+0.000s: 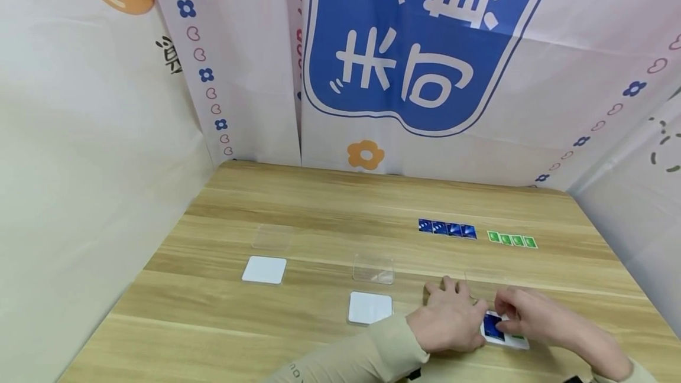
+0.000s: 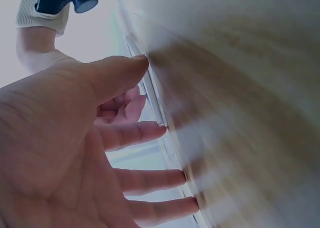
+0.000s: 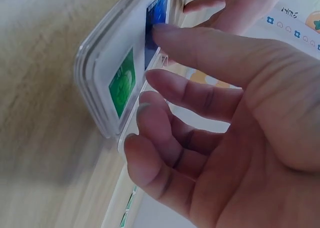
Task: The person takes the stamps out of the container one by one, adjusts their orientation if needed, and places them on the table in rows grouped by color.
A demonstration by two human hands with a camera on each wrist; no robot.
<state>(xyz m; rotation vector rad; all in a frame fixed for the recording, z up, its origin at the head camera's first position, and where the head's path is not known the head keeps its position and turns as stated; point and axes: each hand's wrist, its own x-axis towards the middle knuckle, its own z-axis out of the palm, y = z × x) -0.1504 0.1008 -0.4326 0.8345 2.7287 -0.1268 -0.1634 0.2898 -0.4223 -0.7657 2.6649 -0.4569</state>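
A white rectangular card in a clear case (image 1: pixel 515 343) lies near the table's front right. On it sit a blue stamp-like picture (image 1: pixel 493 327) and a green one (image 3: pixel 122 83). My left hand (image 1: pixel 449 317) rests beside the card's left end, its thumb and index finger at the edge in the left wrist view, the other fingertips touching the table. My right hand (image 1: pixel 537 315) is over the card's right part. Its thumb (image 3: pixel 172 35) presses the blue picture; the other fingers bend loosely and hold nothing.
Two blank white cards (image 1: pixel 264 269) (image 1: pixel 370 308) lie to the left. Clear plates (image 1: pixel 272 237) (image 1: pixel 373 269) (image 1: pixel 485 281) lie behind the cards. Farther back are rows of several blue pictures (image 1: pixel 447 229) and green pictures (image 1: pixel 512 239). Printed curtains (image 1: pixel 255 75) hang around the table.
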